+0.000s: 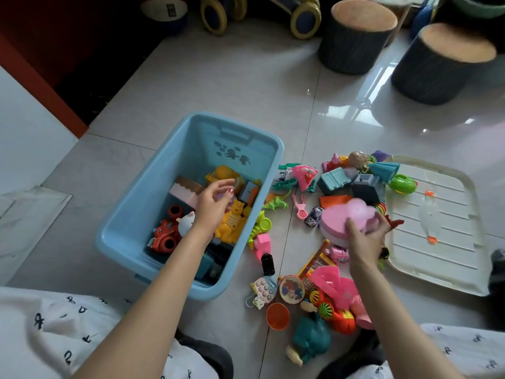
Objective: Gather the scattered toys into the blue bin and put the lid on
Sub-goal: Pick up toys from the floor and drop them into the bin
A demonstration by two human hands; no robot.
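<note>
The blue bin [153, 203], on the floor left of the toy pile, sits under the empty, loosely spread left hand [216, 201], while the right hand [366, 239] grips a pink heart-shaped box [344, 217] whose lid might slip off in transit.

Bin [153, 170] far half open inside; toy pile [322, 283] crowds floor between bin and lid [472, 242]; stools [355, 36] well beyond.
</note>
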